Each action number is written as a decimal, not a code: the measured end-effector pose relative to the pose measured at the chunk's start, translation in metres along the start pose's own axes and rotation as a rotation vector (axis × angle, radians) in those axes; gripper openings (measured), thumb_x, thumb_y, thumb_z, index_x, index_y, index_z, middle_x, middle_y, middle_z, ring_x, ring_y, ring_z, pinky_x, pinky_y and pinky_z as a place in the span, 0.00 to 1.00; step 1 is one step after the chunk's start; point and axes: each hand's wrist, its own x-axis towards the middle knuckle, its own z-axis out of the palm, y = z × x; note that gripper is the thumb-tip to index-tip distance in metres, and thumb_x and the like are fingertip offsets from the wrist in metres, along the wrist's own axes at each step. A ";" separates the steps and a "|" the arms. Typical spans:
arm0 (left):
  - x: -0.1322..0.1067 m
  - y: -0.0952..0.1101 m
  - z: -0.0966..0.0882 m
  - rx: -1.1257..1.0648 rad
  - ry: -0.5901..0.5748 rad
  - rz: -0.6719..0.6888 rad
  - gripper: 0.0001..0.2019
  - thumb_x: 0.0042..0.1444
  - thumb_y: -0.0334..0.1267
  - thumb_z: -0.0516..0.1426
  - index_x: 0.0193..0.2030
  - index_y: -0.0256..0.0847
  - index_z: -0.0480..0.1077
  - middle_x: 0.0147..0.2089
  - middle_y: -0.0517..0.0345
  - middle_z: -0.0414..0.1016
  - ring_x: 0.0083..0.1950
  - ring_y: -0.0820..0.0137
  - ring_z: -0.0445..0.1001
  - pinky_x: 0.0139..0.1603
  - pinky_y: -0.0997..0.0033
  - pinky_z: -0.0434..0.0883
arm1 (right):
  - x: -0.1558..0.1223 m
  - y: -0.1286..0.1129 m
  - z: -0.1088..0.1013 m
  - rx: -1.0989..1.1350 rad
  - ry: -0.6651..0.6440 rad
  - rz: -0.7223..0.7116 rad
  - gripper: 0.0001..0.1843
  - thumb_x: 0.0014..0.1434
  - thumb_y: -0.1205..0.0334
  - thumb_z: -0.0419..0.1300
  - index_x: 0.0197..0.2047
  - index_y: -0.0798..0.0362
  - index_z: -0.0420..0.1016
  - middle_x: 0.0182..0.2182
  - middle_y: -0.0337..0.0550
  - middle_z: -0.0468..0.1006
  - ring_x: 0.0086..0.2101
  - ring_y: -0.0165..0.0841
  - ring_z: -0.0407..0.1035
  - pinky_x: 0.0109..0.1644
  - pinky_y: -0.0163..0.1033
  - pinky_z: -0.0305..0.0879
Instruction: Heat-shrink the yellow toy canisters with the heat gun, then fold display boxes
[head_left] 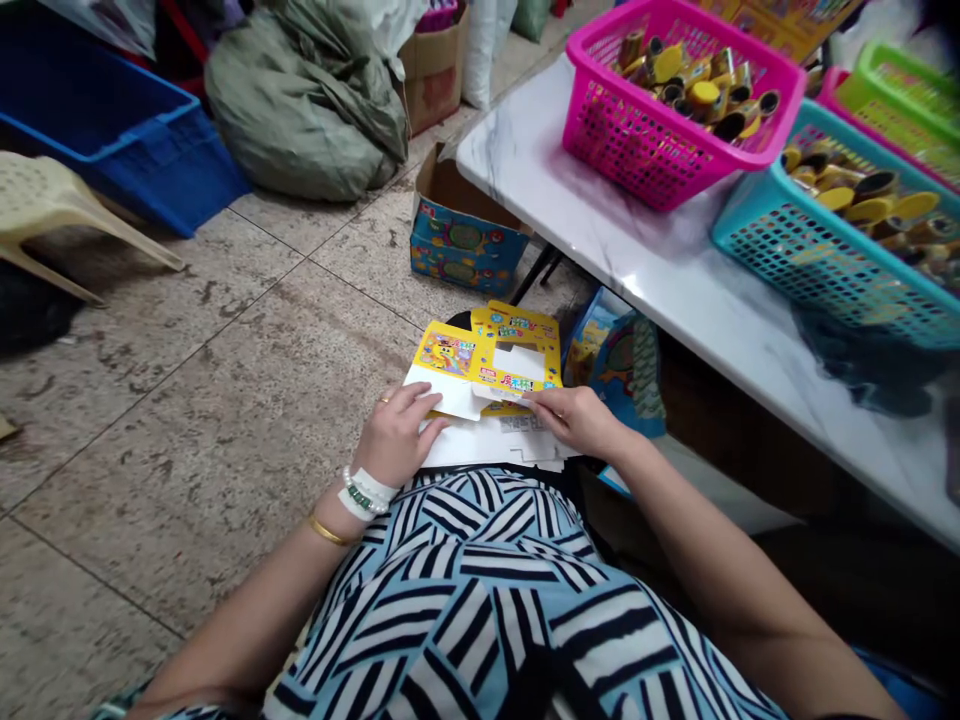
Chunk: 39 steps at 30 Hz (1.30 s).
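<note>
A yellow printed cardboard box (517, 318), partly unfolded, lies across my lap with its white inner panels showing. It has a cut-out window and a cartoon picture on one panel. My left hand (397, 435) grips the left edge of a white flap, thumb below and fingers above. On the other side, my right hand (581, 420) pinches the edge of a printed panel between thumb and fingers. More flat white card (469, 445) lies under it, close to my body.
A marble-patterned table (517, 150) on the right bears a pink basket (622, 150) and a turquoise basket (810, 240) of small gold and yellow containers. An open carton (469, 245) stands on the floor ahead. Left are a blue crate (150, 150), a stool (67, 200) and a green sack (300, 110).
</note>
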 end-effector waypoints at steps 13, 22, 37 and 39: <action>0.003 0.047 -0.057 0.233 0.147 0.136 0.15 0.55 0.41 0.64 0.50 0.44 0.76 0.56 0.49 0.76 0.44 0.58 0.73 0.47 0.53 0.69 | -0.023 -0.046 -0.016 -0.131 0.477 -0.201 0.16 0.61 0.72 0.60 0.51 0.50 0.74 0.51 0.50 0.79 0.52 0.40 0.73 0.56 0.49 0.71; 0.057 0.057 -0.064 -0.053 -0.611 0.256 0.12 0.61 0.40 0.58 0.47 0.36 0.75 0.45 0.48 0.79 0.47 0.59 0.76 0.50 0.57 0.72 | -0.027 -0.070 -0.019 -0.242 0.571 -0.328 0.12 0.61 0.71 0.59 0.47 0.50 0.76 0.51 0.44 0.79 0.57 0.43 0.68 0.66 0.60 0.56; 0.114 0.057 -0.055 -0.085 -0.316 0.332 0.13 0.64 0.35 0.50 0.31 0.36 0.70 0.27 0.57 0.73 0.27 0.73 0.70 0.29 0.75 0.63 | -0.001 -0.086 -0.026 -0.475 0.604 -0.269 0.05 0.61 0.66 0.61 0.42 0.51 0.75 0.63 0.44 0.67 0.66 0.48 0.52 0.71 0.65 0.36; 0.127 0.055 -0.061 -0.096 -0.232 0.290 0.13 0.64 0.36 0.51 0.30 0.37 0.70 0.25 0.59 0.72 0.26 0.74 0.69 0.28 0.75 0.62 | 0.003 -0.092 -0.024 -0.492 0.585 -0.311 0.04 0.63 0.68 0.58 0.36 0.52 0.73 0.63 0.43 0.67 0.67 0.46 0.52 0.72 0.63 0.37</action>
